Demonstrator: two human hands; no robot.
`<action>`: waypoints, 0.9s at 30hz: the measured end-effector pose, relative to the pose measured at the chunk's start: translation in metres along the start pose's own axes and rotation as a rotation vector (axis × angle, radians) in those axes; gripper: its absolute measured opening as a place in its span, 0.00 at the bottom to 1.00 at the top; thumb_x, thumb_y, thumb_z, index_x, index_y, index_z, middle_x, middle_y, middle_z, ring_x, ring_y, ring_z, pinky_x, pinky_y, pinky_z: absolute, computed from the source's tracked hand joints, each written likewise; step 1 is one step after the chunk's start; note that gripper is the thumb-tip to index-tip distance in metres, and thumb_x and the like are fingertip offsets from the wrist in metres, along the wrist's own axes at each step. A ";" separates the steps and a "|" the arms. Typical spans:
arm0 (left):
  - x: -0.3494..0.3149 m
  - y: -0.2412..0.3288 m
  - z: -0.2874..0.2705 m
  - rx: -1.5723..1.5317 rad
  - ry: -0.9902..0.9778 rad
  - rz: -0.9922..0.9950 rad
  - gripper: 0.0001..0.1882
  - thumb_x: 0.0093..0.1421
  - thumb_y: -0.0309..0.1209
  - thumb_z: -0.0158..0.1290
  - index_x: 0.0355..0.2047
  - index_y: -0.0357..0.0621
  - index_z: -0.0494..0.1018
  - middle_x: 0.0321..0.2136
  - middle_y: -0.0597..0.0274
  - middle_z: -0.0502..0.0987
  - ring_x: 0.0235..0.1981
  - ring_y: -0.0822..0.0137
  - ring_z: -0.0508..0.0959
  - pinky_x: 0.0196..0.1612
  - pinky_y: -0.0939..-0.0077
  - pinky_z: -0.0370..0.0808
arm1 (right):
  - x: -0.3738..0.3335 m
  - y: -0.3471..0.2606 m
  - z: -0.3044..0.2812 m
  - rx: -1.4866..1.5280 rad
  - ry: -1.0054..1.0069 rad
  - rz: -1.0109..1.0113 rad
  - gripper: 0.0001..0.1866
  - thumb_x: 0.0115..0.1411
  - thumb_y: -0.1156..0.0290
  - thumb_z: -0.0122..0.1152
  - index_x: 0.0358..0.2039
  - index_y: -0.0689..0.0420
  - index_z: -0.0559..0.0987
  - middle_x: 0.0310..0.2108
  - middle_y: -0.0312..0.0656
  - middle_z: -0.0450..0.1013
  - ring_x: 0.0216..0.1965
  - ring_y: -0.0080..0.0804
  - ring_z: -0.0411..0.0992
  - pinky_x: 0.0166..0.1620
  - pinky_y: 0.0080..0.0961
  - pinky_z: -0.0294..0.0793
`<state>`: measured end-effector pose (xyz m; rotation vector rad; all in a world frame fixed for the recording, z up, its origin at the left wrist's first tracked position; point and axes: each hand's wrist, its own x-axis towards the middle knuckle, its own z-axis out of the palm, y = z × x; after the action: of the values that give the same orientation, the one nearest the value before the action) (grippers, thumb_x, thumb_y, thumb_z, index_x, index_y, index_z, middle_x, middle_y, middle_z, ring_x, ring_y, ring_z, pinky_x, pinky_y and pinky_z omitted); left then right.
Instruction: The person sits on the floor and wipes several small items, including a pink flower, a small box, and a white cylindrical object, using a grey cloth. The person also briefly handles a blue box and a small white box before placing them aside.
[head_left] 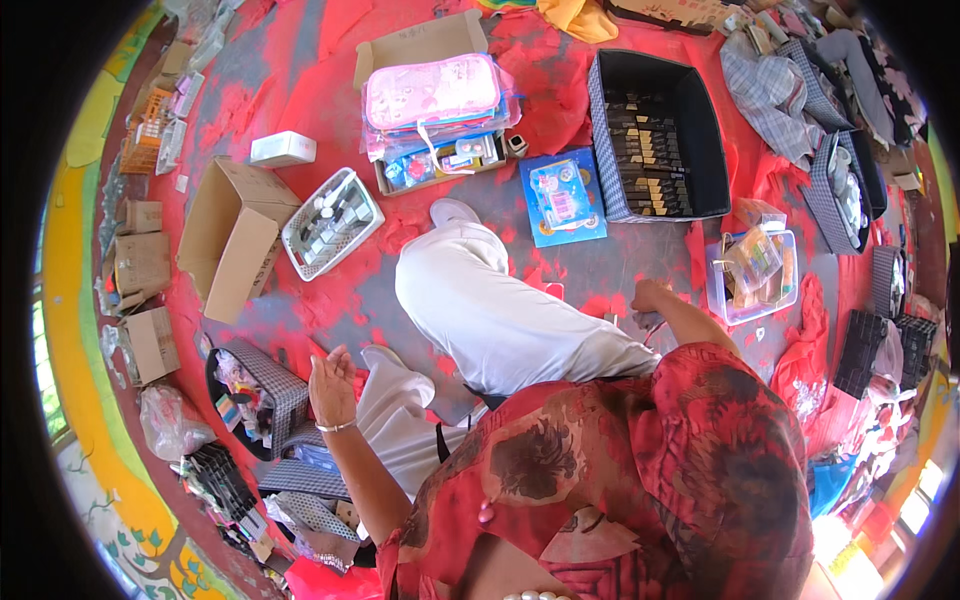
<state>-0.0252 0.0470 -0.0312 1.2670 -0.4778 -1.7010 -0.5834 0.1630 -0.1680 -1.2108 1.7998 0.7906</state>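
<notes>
My left hand (332, 388) is raised beside my left knee, its fingers stretched out and nothing seen in them. It is nearest to a checked fabric bin (262, 395) with small packaged items. On my right side, my right hand (652, 298) is low by my thigh with its fingers curled. A small dark thing shows at the fingers, too small to name. Beyond that hand stands a clear plastic tub (716, 290) with packets in it. A blue flat pack (570, 232) with a pink-and-white picture lies on the floor ahead of my legs.
Ahead, a cardboard box (385, 183) bears a pink case (432, 90). A checked storage box (722, 140) holds rows of dark small boxes. Left are a white basket (292, 243), an open carton (228, 220) and a white box (283, 149). Red sheeting (330, 40) covers the floor.
</notes>
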 end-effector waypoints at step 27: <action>-0.071 0.041 0.233 -0.046 -0.463 0.370 0.28 0.58 0.45 0.40 0.56 0.46 0.54 0.55 0.60 0.57 0.53 0.60 0.61 0.55 0.61 0.56 | -0.289 -0.315 -0.173 1.447 1.605 -0.492 0.09 0.47 0.63 0.52 0.25 0.54 0.75 0.31 0.46 0.71 0.37 0.41 0.69 0.40 0.36 0.65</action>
<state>-0.2130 0.0377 0.1287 0.6879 -0.8814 -1.6639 -0.2745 0.0343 0.1492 -0.9750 2.0209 -2.0209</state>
